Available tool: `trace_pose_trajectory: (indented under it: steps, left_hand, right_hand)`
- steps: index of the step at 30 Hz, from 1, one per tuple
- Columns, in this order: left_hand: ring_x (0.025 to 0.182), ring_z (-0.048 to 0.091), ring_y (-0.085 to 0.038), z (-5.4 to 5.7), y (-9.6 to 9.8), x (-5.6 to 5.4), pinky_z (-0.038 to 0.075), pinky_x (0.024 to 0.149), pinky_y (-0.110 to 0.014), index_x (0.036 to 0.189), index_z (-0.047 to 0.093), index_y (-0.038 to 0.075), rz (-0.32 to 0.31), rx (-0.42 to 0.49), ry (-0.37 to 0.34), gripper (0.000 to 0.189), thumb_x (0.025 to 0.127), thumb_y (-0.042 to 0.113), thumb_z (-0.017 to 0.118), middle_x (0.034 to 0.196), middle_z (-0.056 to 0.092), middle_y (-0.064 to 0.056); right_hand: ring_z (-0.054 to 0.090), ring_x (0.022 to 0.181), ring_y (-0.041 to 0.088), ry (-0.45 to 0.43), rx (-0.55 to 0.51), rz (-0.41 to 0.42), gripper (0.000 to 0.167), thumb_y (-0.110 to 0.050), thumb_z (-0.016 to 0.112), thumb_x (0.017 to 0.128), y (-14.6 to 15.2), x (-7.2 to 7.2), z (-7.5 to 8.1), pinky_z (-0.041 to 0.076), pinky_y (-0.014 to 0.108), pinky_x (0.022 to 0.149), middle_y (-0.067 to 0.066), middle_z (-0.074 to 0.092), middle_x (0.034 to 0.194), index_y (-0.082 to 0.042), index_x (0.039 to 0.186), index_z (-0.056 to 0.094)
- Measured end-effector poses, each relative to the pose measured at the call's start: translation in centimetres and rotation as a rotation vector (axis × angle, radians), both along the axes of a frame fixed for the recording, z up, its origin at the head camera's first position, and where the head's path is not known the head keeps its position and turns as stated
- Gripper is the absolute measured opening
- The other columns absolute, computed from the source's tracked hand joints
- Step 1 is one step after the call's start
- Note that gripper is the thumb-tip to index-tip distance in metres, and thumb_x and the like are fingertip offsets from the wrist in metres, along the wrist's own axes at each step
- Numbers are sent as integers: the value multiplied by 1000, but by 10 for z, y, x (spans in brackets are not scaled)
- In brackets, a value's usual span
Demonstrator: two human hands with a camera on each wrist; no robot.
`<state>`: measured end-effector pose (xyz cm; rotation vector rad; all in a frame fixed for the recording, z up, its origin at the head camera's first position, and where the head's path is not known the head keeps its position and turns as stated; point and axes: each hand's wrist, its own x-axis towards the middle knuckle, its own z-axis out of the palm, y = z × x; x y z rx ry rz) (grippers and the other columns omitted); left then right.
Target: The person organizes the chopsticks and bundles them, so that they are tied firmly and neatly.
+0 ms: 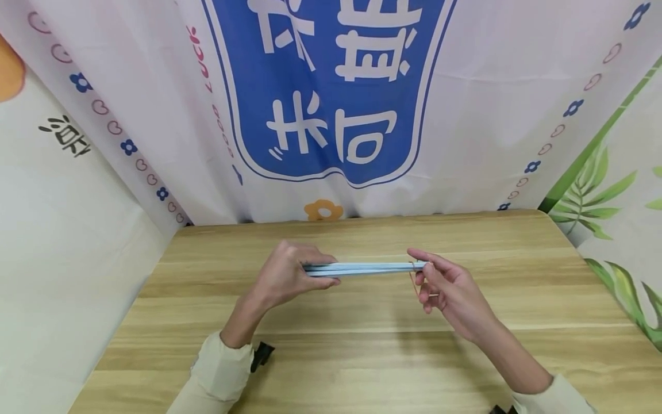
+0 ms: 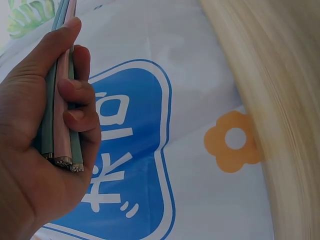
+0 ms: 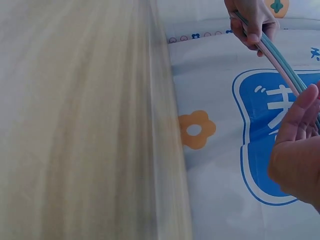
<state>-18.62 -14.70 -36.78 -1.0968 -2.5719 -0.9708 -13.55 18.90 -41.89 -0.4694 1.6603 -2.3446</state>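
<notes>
A slim bundle of long paper strips [image 1: 369,268], light blue in the head view, is held level above the table. In the left wrist view the strips [image 2: 62,135] appear blue-green and pink, their cut ends layered. My left hand [image 1: 289,273] grips the bundle's left end, with fingers curled round it in the left wrist view. At the other end, my right hand [image 1: 455,293] has its thumb and fingers about the tip. A thin reddish rubber band [image 1: 413,280] loops round that end and stretches down to the right fingers. The right wrist view shows both hands on the strips [image 3: 282,62].
Beneath the hands lies a wood-grain table [image 1: 331,356]. Behind it hangs a white curtain [image 1: 476,132] with a blue printed emblem and an orange flower. A black strap piece [image 1: 262,356] shows at the left cuff.
</notes>
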Motion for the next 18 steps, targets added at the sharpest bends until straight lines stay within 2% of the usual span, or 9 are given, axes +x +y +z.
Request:
trace_pose_trajectory:
  steps: [3, 8, 13, 18]
  left_hand:
    - [65, 58, 2, 0, -1, 1, 47, 56, -18, 106, 86, 7, 0, -22, -14, 31, 79, 18, 97, 88, 83, -4]
    - [64, 57, 1, 0, -1, 2, 46, 56, -17, 107, 86, 8, 7, -64, -14, 33, 79, 19, 98, 87, 83, -2]
    - [65, 57, 0, 2, 0, 2, 46, 56, -17, 108, 86, 8, 12, -84, -32, 32, 80, 20, 97, 88, 83, -2]
    - [65, 58, 0, 5, 1, 3, 46, 56, -17, 109, 86, 10, 14, -95, -47, 32, 80, 20, 96, 91, 83, -1]
  right_hand:
    - [66, 69, 3, -6, 143, -38, 34, -18, 54, 114, -1, -3, 4, 56, 20, 60, -6, 63, 90, -21, 147, 64]
    - [65, 62, 8, 32, 317, -80, 34, -17, 65, 109, -5, -6, 8, 58, 26, 56, 0, 64, 78, -8, 141, 67]
    - [65, 58, 10, 79, 384, -108, 30, -14, 71, 105, -7, -6, 8, 59, 30, 55, 2, 66, 72, 1, 131, 69]
    - [65, 57, 12, 111, 411, -103, 26, -15, 72, 104, -7, -7, 9, 60, 33, 55, 3, 66, 72, -2, 126, 70]
